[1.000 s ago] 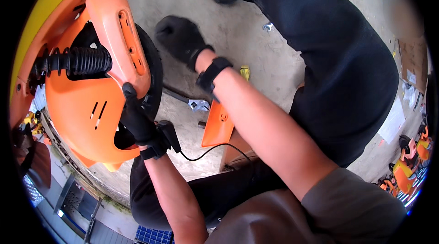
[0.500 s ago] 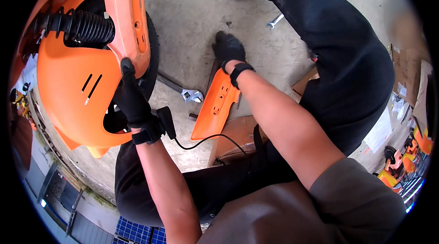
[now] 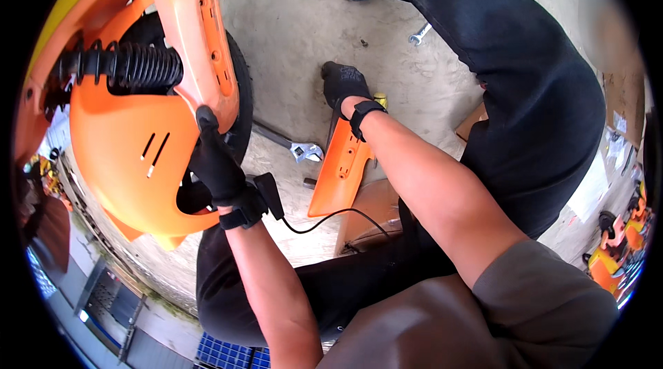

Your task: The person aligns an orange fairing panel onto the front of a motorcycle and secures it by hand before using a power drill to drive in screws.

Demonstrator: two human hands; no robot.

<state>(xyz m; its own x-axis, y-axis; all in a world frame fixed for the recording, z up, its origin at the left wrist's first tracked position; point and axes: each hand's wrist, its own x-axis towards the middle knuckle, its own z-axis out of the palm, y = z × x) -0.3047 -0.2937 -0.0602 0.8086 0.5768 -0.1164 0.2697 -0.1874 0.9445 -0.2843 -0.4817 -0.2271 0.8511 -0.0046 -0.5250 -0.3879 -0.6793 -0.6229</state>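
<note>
My left hand (image 3: 219, 165), in a black glove, grips the lower end of an orange slotted plastic cover (image 3: 200, 44), thumb on its face and fingers mostly hidden. That cover sits beside a wheel under a rounded orange fender (image 3: 124, 141). A black coil-spring shock absorber (image 3: 148, 67) runs above the fender. My right hand (image 3: 344, 84), also gloved, is curled closed over the floor, just beyond a loose orange plastic cover (image 3: 338, 175). What its fingers hold, if anything, is hidden. A small yellow object (image 3: 380, 99) shows beside the right wrist.
An adjustable wrench (image 3: 304, 152) lies on the concrete between my hands. Another wrench (image 3: 418, 35) is near my bent right leg (image 3: 532, 92). A cardboard piece (image 3: 369, 213) lies close to my lap. A black cable (image 3: 331, 213) runs from the left wrist device.
The view has shifted, so most things sit lower and further right. My right hand has drawn slightly nearer to me, and the yellow object now shows beside it. My left hand keeps its grip.
</note>
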